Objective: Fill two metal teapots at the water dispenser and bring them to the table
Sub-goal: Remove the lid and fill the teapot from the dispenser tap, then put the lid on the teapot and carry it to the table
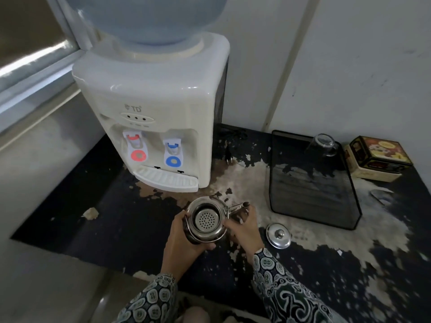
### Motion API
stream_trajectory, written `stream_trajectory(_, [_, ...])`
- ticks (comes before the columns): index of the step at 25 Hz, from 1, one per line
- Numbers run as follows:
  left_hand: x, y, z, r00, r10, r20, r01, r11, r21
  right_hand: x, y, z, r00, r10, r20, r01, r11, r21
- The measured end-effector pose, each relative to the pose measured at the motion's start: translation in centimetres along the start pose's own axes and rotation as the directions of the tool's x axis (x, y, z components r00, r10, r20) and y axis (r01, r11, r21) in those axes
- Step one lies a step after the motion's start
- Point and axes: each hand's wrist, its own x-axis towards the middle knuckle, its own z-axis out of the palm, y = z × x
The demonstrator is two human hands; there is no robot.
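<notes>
Here, a lidless metal teapot (205, 220) is held between two hands just in front of the water dispenser (154, 113), below and slightly right of its drip tray (166, 179). The left hand (180, 241) is wrapped around the pot's left side, its fingers curled close about the body and the thumb laid along the near rim. The right hand (243, 227) is closed at the pot's right side, beside the spout (238, 207); its fingers are bent in against the metal at the rim, though exactly which part is pinched cannot be told. A perforated strainer (206, 220) is seen seated inside the open mouth. The teapot's lid (278, 235) lies apart on the worn dark countertop (93, 217), just right of the right hand, knob up. Only one teapot is seen. Red (138, 155) and blue (173, 160) tap levers are set in the dispenser's recess, and a large blue bottle (149, 17) is mounted on top. Further right, a black mesh tray (312, 183) is seen with a glass cup (323, 145) at its far end, and a printed box (377, 157) is placed beside it.
</notes>
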Motion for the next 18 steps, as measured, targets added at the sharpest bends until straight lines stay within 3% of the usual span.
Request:
stream_trajectory(6, [-1.7,0.8,2.3,0.999,-0.006,-0.049,0.008,0.999,0.045,0.3,0.4,-2.7,0.995,0.046,0.091,-0.046,0.999,-0.012])
stream_trajectory(8, [-1.7,1.2,2.4,0.999,0.01,-0.053,-0.007,0.998,0.066,0.7,0.4,-4.3,0.987,0.059,0.151,-0.042,0.993,-0.113])
stream_trajectory(9, [-1.7,1.4,2.5,0.998,0.016,-0.056,-0.013,0.998,0.068,1.2,0.8,-5.6,0.99,0.032,0.135,0.002,0.97,-0.242])
stream_trajectory(12, [-2.1,1.5,2.8,0.996,0.028,-0.088,-0.024,0.998,0.053,1.7,2.8,-10.5,0.987,-0.16,-0.012,0.111,0.737,-0.667])
stream_trajectory(15, [-2.9,1.4,3.4,0.992,0.03,-0.119,-0.022,0.998,0.065,1.3,4.9,-13.6,0.984,-0.176,0.024,0.114,0.522,-0.845])
stream_trajectory(18, [-4.2,1.4,4.3,0.993,0.02,-0.118,-0.013,0.998,0.056,1.0,5.8,-14.3,0.976,-0.203,0.084,0.187,0.568,-0.802])
